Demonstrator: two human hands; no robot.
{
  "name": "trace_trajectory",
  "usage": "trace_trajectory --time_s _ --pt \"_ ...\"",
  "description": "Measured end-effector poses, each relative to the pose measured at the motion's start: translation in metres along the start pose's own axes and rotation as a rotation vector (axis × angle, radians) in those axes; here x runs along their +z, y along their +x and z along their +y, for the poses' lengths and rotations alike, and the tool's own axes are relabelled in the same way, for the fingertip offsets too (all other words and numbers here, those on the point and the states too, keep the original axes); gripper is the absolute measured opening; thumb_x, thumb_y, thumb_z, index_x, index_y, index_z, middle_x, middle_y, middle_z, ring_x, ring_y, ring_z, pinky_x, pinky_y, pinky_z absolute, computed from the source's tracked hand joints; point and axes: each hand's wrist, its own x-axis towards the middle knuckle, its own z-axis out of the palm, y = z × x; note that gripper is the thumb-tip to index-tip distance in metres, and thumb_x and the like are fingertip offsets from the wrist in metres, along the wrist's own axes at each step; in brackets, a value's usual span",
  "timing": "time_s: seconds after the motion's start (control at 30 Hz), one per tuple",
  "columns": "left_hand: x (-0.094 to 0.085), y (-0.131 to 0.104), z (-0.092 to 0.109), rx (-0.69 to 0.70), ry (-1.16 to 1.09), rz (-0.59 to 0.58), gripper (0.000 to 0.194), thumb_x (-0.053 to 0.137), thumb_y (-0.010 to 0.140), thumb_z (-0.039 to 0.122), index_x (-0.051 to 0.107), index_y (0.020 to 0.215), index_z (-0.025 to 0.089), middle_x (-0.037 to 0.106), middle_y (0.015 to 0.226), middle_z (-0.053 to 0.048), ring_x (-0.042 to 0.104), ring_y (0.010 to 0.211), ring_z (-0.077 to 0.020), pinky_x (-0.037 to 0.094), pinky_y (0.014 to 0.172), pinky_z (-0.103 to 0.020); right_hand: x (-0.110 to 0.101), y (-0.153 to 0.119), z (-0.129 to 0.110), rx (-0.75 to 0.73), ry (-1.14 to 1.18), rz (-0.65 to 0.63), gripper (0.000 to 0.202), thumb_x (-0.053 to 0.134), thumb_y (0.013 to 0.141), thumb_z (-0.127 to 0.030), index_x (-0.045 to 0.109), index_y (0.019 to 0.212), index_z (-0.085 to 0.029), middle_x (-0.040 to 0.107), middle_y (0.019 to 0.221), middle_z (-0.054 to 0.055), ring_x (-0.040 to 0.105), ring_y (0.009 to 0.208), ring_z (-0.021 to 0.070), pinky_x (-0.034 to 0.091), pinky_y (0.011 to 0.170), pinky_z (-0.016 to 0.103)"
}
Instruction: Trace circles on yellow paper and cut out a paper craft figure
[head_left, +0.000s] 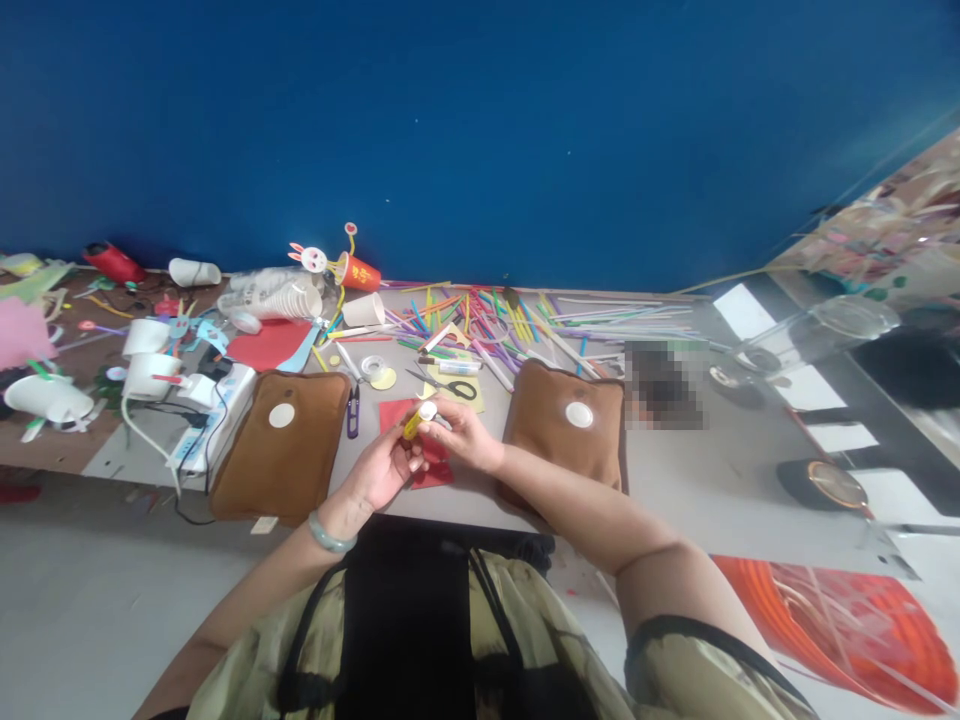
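Note:
Between my hands is a small yellow glue stick [412, 427] with a white end, held above the table's front part. The fingers of my left hand [386, 465] close around its yellow body. My right hand [466, 436] pinches at the white end from the other side. Red paper pieces [433, 474] lie under and beside the hands. Just beyond them, black-handled scissors [457, 388] rest on a pale yellow sheet [475, 402]. Small purple thread snips [352, 412] lie to the left.
Brown cushion-like pads [274, 455] [559, 440] flank my hands. Colourful pipe cleaners [480, 320] spread along the blue wall [480, 140]. On the left are paper cups [150, 375] and a power strip [217, 420] with cords. A dark-sided cup [821, 487] stands right, above an orange basin [847, 630].

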Motion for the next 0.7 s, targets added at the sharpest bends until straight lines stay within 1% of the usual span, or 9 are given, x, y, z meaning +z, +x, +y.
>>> trace_trajectory --time_s 0.07,0.13,0.23,0.27,0.33,0.4,0.47,0.57,0.7 --pt "-0.001 0.001 -0.001 0.0 0.045 0.021 0.021 0.069 0.087 0.035 0.065 0.089 0.015 0.058 0.056 0.002 0.052 0.045 -0.0104 0.047 0.051 -0.024 0.001 0.0 -0.001 0.002 0.03 -0.016 0.043 0.057 0.094 -0.058 0.071 0.093 -0.018 0.07 0.091 0.009 0.063 0.088 0.0223 0.05 0.087 0.038" --pt "-0.003 -0.001 -0.003 0.022 0.114 0.041 0.029 0.066 0.089 0.044 0.065 0.09 0.015 0.058 0.056 0.001 0.051 0.043 -0.0114 0.044 0.046 -0.025 0.002 0.0 -0.001 0.03 0.095 -0.017 0.041 0.057 0.095 -0.057 0.069 0.095 -0.018 0.07 0.093 0.008 0.064 0.088 0.0214 0.05 0.087 0.036" --pt "-0.008 -0.012 -0.008 0.216 0.398 0.079 0.041 0.06 0.09 0.055 0.067 0.091 0.015 0.062 0.063 -0.003 0.053 0.046 -0.0138 0.042 0.045 -0.026 0.003 0.001 0.0 0.107 0.201 0.06 0.041 0.052 0.097 -0.06 0.061 0.103 -0.02 0.07 0.097 0.009 0.065 0.09 0.0208 0.052 0.088 0.036" --pt "-0.011 -0.018 -0.009 0.341 0.571 0.091 0.038 0.06 0.09 0.054 0.068 0.092 0.016 0.063 0.066 -0.004 0.055 0.051 -0.0146 0.046 0.051 -0.028 0.003 0.001 0.001 0.126 0.219 0.097 0.042 0.05 0.097 -0.061 0.059 0.105 -0.021 0.069 0.096 0.009 0.064 0.089 0.0205 0.052 0.086 0.036" --pt "-0.019 -0.03 -0.012 0.547 1.025 0.069 0.023 0.064 0.091 0.041 0.071 0.093 0.019 0.07 0.086 -0.008 0.065 0.078 -0.0197 0.051 0.081 -0.035 0.002 0.003 0.004 0.155 0.221 0.149 0.044 0.048 0.096 -0.064 0.056 0.109 -0.022 0.067 0.088 0.007 0.061 0.08 0.0194 0.052 0.08 0.035" --pt "-0.028 -0.041 -0.014 0.697 1.407 0.001 0.017 0.064 0.091 0.034 0.073 0.095 0.021 0.071 0.095 -0.01 0.064 0.096 -0.0256 0.041 0.103 -0.045 0.001 0.004 0.007 0.197 0.188 0.172 0.045 0.046 0.097 -0.064 0.056 0.109 -0.022 0.059 0.076 0.003 0.055 0.067 0.0178 0.05 0.069 0.034" --pt "-0.037 -0.05 -0.015 0.756 1.672 -0.049 0.02 0.062 0.092 0.033 0.073 0.103 0.021 0.071 0.104 -0.013 0.062 0.107 -0.0306 0.033 0.11 -0.052 0.001 0.005 0.012 0.249 0.145 0.152 0.043 0.044 0.098 -0.062 0.059 0.104 -0.022 0.049 0.066 0.0 0.047 0.058 0.0165 0.046 0.061 0.033" --pt "-0.047 -0.056 -0.014 0.768 1.859 -0.083 0.031 0.058 0.094 0.036 0.069 0.118 0.02 0.069 0.117 -0.016 0.059 0.116 -0.0339 0.028 0.113 -0.056 0.001 0.004 0.019 0.295 0.092 0.095 0.037 0.046 0.099 -0.057 0.058 0.104 -0.023 0.043 0.062 -0.002 0.042 0.054 0.0157 0.044 0.056 0.033" --pt "-0.054 -0.059 -0.014 0.774 1.911 -0.141 0.04 0.056 0.095 0.039 0.065 0.129 0.02 0.067 0.126 -0.017 0.055 0.125 -0.0352 0.019 0.119 -0.058 0.002 0.004 0.02 0.281 0.0 0.064 0.03 0.055 0.095 -0.05 0.053 0.105 -0.022 0.051 0.069 -0.002 0.05 0.059 0.0152 0.045 0.057 0.03"
